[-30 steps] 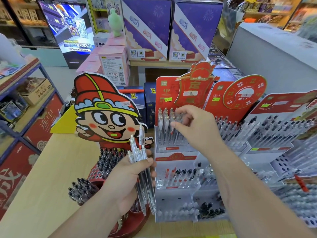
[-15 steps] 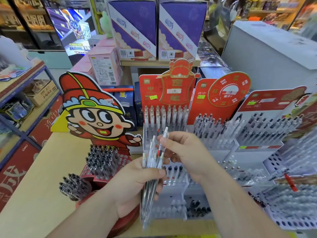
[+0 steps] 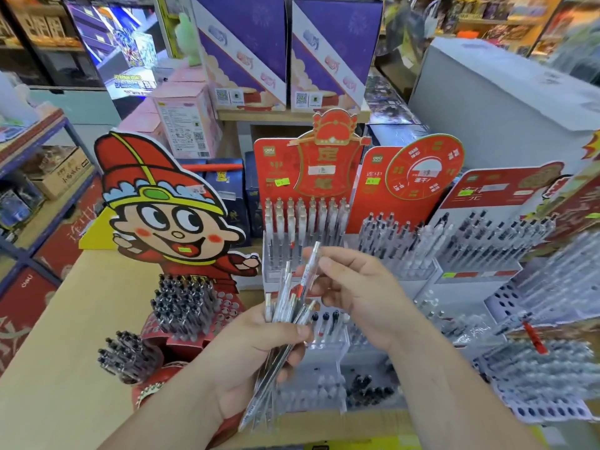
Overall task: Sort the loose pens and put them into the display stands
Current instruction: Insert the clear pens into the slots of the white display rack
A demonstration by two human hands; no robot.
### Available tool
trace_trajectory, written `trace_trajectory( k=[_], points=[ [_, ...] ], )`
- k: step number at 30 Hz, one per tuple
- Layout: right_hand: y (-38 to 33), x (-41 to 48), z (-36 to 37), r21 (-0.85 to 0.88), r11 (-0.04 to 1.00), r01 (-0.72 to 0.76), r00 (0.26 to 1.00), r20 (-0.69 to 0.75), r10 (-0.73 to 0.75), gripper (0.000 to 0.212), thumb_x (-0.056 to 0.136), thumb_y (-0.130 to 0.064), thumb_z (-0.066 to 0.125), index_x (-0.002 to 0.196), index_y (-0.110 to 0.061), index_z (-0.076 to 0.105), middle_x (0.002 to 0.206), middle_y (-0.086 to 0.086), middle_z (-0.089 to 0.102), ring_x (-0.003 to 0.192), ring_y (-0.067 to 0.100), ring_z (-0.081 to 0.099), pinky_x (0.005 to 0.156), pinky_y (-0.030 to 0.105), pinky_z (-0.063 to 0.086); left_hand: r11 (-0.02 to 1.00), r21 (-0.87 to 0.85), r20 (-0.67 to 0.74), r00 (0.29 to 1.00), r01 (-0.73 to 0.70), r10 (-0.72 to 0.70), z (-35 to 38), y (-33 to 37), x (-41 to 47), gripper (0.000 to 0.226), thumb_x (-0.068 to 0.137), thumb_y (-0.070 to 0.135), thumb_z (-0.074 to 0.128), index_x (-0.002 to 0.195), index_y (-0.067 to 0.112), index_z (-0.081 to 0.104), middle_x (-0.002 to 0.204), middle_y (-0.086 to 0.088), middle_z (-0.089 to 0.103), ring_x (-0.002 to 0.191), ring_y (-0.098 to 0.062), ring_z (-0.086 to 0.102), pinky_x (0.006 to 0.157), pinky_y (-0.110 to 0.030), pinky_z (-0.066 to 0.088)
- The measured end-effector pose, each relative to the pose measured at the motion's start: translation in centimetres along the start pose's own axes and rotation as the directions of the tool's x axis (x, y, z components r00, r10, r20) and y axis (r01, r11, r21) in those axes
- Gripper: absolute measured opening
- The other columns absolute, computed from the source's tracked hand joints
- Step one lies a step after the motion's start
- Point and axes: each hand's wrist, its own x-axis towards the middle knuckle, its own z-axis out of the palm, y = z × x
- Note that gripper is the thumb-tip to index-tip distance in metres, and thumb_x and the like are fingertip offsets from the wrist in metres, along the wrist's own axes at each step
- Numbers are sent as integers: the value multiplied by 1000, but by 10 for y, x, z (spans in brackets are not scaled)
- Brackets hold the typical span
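Right hand pinches one pen at frame centre; left hand grips the bundle just below. Match type to the stand behind, then drop vertically into a free slot.

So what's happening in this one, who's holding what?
A person is sorting pens at a wooden table in a shop. The left hand grips a bundle of clear pens, fanned upward. The right hand pinches one clear pen with a red section, raised above the rest of the bundle, in front of the red-backed tiered stand. That pen is not yet in a slot.
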Motion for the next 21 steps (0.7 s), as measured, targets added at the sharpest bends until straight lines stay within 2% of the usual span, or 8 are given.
trace_trajectory(
  k=[3, 6, 11, 13, 15, 18, 21],
  points=[
    [-3, 3, 3, -31, 999, 22, 1000, 5, -22, 24, 101, -7, 55, 114, -17, 72, 99, 7, 76, 76, 20, 60, 63, 28, 46, 1000, 0, 46, 999, 27, -27, -14, 0, 6, 41, 71, 12, 80, 106, 2, 60, 74, -10, 54, 58, -19, 49, 42, -25, 38],
    [-6, 6, 4, -49, 998, 34, 998, -47, -36, 18, 99, -7, 58, 107, -12, 73, 94, 15, 73, 74, 19, 60, 60, 26, 48, 998, 3, 114, 992, 60, -60, -23, 4, 12, 51, 65, 17, 84, 106, 0, 58, 73, -10, 57, 59, -21, 50, 41, -25, 39],
    [-21, 9, 2, 17, 989, 147, 957, -254, -138, 12, 89, -17, 64, 98, -9, 68, 81, 2, 70, 69, 16, 60, 57, 25, 49, 995, 13, 84, 992, 97, -98, -36, 6, 15, 49, 65, 13, 83, 106, -1, 60, 78, -13, 58, 60, -21, 51, 40, -25, 38],
    [-31, 9, -1, -91, 966, 241, 904, -341, -257, 6, 95, -11, 62, 97, -11, 68, 79, 2, 71, 69, 16, 63, 58, 26, 51, 994, 4, 74, 991, 110, -110, -43, 6, 14, 58, 64, 15, 85, 112, -7, 61, 78, -13, 61, 59, -22, 52, 40, -24, 40],
    [-40, 10, -1, -265, 920, 290, 836, -398, -378, 7, 96, -8, 63, 97, -12, 68, 78, 1, 71, 72, 18, 66, 61, 26, 54, 993, -18, 16, 993, 119, -119, -49, 5, 11, 46, 72, 10, 85, 110, -4, 64, 74, -9, 63, 57, -19, 53, 42, -24, 40],
    [-43, 16, 4, -444, 847, 294, 773, -411, -484, 4, 95, -10, 67, 97, -14, 67, 80, 3, 73, 76, 19, 69, 65, 26, 57, 989, -96, -71, 990, 114, -121, -55, 6, 9, 21, 85, 5, 72, 103, 0, 63, 64, -6, 64, 49, -15, 51, 42, -24, 40],
    [-33, 26, 9, -579, 773, 260, 751, -382, -539, 11, 93, -15, 70, 95, -24, 66, 85, 2, 72, 85, 22, 72, 75, 37, 61, 981, -170, -146, 982, 92, -117, -59, 6, 11, 28, 83, 9, 72, 108, 0, 64, 70, -9, 66, 53, -15, 52, 45, -26, 41]
  ],
)
